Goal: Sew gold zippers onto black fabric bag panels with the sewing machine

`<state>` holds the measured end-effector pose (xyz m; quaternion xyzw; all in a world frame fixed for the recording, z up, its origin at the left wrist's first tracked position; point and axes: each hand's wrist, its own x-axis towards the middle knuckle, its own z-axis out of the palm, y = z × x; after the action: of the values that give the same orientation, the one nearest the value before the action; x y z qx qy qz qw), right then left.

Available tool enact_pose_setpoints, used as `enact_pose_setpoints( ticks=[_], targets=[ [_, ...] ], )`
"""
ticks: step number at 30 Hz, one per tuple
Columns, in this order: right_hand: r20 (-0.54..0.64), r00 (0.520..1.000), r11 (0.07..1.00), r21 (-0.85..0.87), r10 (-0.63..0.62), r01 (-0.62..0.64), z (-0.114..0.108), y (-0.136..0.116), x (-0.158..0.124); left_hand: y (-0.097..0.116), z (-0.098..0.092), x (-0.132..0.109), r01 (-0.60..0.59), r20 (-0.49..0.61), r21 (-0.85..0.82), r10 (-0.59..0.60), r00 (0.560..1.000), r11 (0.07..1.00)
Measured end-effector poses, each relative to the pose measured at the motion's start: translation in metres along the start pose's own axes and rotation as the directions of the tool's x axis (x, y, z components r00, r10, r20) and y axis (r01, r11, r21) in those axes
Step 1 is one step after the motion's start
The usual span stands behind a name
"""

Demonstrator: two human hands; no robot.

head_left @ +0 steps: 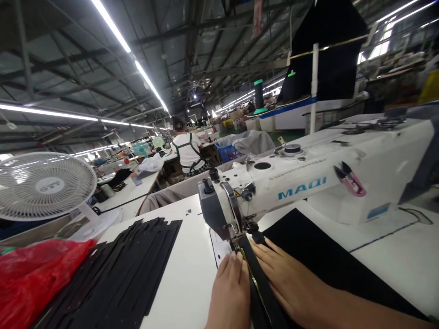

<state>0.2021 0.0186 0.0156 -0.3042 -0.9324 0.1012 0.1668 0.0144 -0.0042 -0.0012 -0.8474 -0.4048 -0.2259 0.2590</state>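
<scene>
A black zipper (259,292) with gold teeth runs lengthwise under the needle area of a white sewing machine (298,183). My left hand (231,285) is at its left edge, fingers together and closed on the tape close to the presser foot (236,241); the thumb is out of sight. On the other side, my right hand (286,276) lies flat with its fingers stretched out, along the right edge of the zipper strip. A large black fabric piece (308,242) spreads beneath and beyond my right hand.
Black fabric strips (126,274) lie in overlapping rows at left, beside a red plastic bag (41,274). A white fan (48,185) stands behind them. Pink thread snips (350,179) rest against the machine arm. Farther off, a person (188,148) sits at another table.
</scene>
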Motion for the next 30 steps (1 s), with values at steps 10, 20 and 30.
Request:
enact_pose_setpoints(
  ticks=[10, 20, 30],
  targets=[
    [-0.019, 1.000, 0.999, -0.048, -0.023, 0.022, -0.003, -0.006, 0.001, -0.001, 0.000, -0.003, -0.017, 0.036, -0.019, 0.017, 0.999, 1.000],
    [-0.005, 1.000, 0.997, -0.075, -0.004, 0.004, -0.001, -0.005, -0.001, 0.001, 0.000, -0.001, -0.009, 0.078, -0.044, 0.012, 0.997, 0.999],
    [-0.051, 0.999, 0.997, -0.074, -0.009, 0.005, 0.002, -0.004, 0.003, 0.001, -0.009, 0.010, 0.091, 0.173, -0.160, -0.062, 0.983, 0.983]
  ],
)
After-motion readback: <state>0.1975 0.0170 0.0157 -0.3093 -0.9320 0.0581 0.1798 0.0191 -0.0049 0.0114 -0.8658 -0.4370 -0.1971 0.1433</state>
